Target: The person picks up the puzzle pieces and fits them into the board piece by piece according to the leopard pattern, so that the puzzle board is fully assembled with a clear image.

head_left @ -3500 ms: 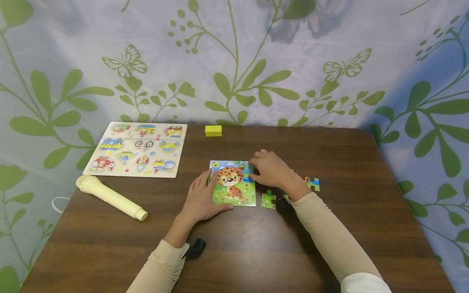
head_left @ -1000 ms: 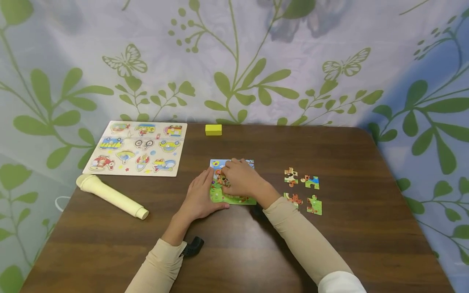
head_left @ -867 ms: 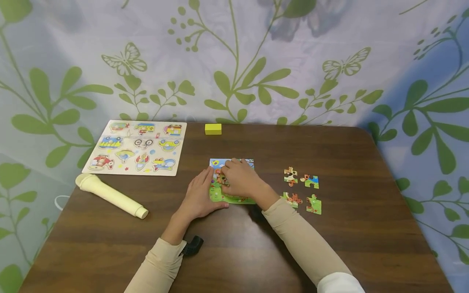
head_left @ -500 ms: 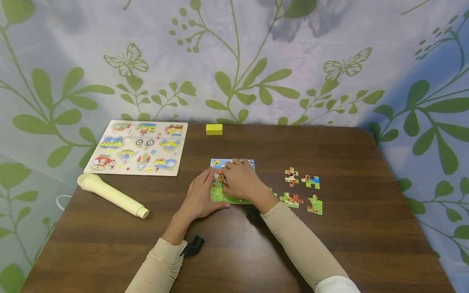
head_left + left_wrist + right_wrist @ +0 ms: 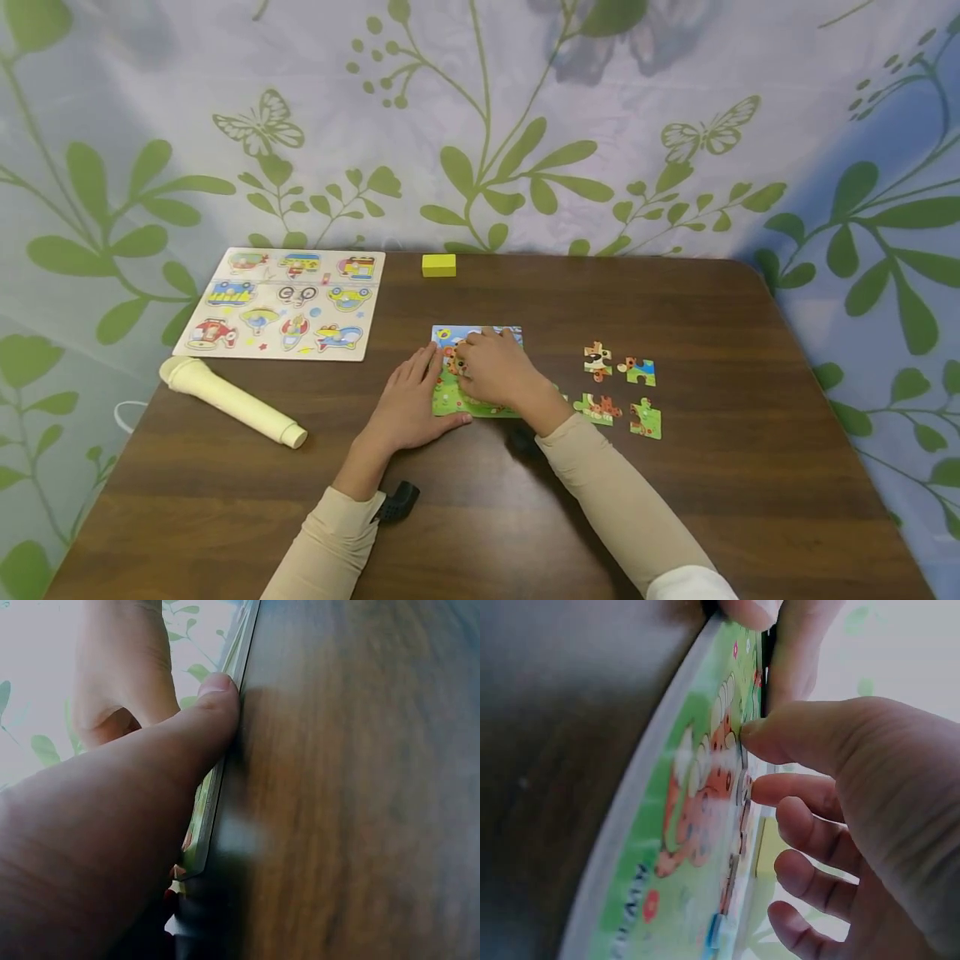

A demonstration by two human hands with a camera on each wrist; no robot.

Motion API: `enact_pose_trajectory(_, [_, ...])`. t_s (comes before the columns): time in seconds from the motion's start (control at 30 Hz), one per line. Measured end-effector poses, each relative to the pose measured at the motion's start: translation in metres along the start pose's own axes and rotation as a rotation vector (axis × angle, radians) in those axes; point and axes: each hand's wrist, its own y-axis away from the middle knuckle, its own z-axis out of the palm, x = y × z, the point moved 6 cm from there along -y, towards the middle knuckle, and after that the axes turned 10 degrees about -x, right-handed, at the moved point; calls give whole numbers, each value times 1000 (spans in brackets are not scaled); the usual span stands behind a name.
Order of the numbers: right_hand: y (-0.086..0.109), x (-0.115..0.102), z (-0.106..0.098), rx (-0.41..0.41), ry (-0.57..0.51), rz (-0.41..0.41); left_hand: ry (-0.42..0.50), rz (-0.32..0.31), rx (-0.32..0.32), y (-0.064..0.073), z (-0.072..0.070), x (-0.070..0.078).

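Observation:
In the head view, a square jigsaw puzzle board (image 5: 453, 403) with a spotted cub picture lies mid-table. My left hand (image 5: 408, 404) steadies it, fingers along the left side and thumb on the near edge. The right hand (image 5: 495, 367) is over the middle of the board and covers much of the picture. Seen from the right wrist, its thumb and index fingertip pinch a small puzzle piece (image 5: 743, 786) at the board's surface; the other fingers are curled. Several loose puzzle pieces (image 5: 597, 360) lie right of the board, one partly hidden by the right wrist.
A wooden vehicle peg puzzle (image 5: 281, 304) lies at the back left, with a cream toy microphone (image 5: 232, 402) in front of it. Near the back edge sits a yellow block (image 5: 438, 266). A leaf-patterned cloth (image 5: 480, 125) hangs behind the table (image 5: 465, 533).
The right hand has moved left from the board's right edge to over its middle, uncovering loose pieces at the right. Over the last second it barely moves. The left hand stays in place.

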Motion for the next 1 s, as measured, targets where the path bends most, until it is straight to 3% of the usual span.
enact_pose_trajectory(0.1, [6,8,0,24,-75,-21,-3,9,6,-1,1,1])
enact_pose_trajectory(0.2, [21,31,-5,50,-205,-43,-1,14,8,-1,2,4])
enact_pose_trajectory(0.33, [62,95,-4,77,-363,29,16,13,10,-2,2,6])
enact_pose_trajectory(0.47, [110,163,16,39,-395,175,25,-3,-7,-1,3,4])
enact_pose_trajectory(0.57, [131,192,31,-6,-414,217,17,-14,-9,0,2,1])
enact_pose_trajectory(0.73, [134,203,39,-5,-424,182,41,-8,6,1,-2,2])
enact_pose_trajectory(1.0, [122,192,35,-3,-282,133,45,-5,17,1,-4,4])
